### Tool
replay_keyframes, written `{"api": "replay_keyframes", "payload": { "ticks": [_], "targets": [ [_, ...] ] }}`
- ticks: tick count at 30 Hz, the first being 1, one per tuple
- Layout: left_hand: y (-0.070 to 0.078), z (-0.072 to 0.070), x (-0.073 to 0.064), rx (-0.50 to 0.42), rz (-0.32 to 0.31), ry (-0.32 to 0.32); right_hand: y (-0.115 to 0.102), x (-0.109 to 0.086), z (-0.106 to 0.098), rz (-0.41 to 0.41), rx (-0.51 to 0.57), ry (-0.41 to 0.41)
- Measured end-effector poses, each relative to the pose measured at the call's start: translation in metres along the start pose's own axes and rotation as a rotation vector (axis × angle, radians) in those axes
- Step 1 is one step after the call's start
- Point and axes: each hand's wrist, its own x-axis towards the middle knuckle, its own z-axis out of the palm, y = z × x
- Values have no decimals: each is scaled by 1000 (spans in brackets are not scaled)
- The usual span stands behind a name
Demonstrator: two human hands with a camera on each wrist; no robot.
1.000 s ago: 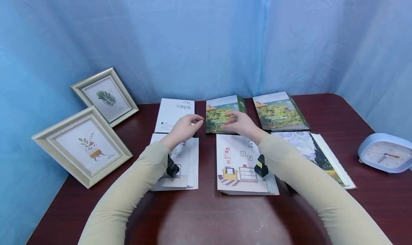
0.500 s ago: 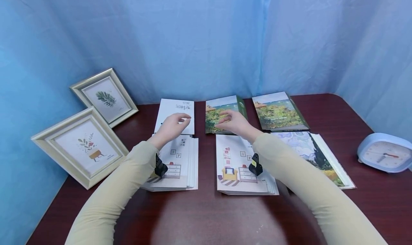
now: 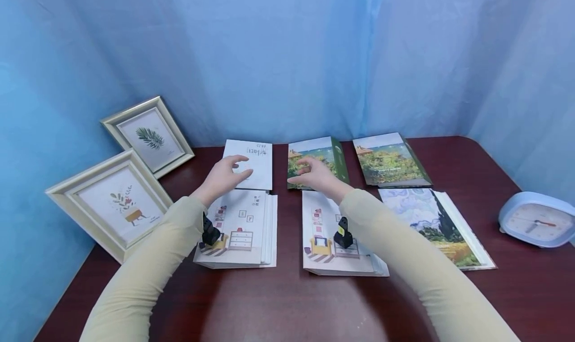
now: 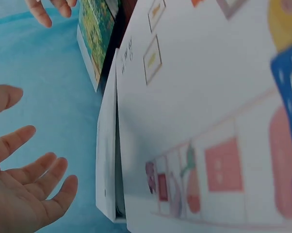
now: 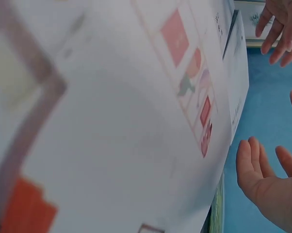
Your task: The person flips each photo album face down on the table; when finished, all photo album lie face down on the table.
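My left hand [image 3: 223,178] hovers with fingers spread over the white album [image 3: 258,165] at the back left, holding nothing. Below its wrist lies a white album with a drawn room [image 3: 242,227]. My right hand [image 3: 318,176], fingers loosely bent and holding nothing, is above the garden-picture album [image 3: 325,150]. Under the right wrist is a second room-drawing album [image 3: 328,262], which fills much of the right wrist view. Both hands appear apart from the covers; in the left wrist view, the left hand's fingers [image 4: 44,179] are separated with nothing between them.
Another garden-picture album [image 3: 388,160] lies back right, with a painted-landscape album [image 3: 449,227] in front of it. Two picture frames [image 3: 152,135] stand at the left. A blue clock [image 3: 536,219] sits at the right edge. Blue curtains [image 3: 278,57] hang behind the table.
My left hand has moved left, and its thumb and fingers have spread apart. My right hand has also shifted left and slightly toward me. The albums remain in place.
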Motion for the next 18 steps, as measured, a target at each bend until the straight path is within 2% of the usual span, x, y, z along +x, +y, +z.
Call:
{"api": "replay_keyframes", "payload": {
  "ticks": [8,13,18],
  "targets": [
    [-18,-7,3,-23,-97,11,-5,7,14,50,186,-58],
    [-27,-7,5,-58,-171,2,-8,12,22,78,211,-47],
    [-33,-7,8,-54,-188,-20,-9,18,26,107,213,-23]
  ]
}}
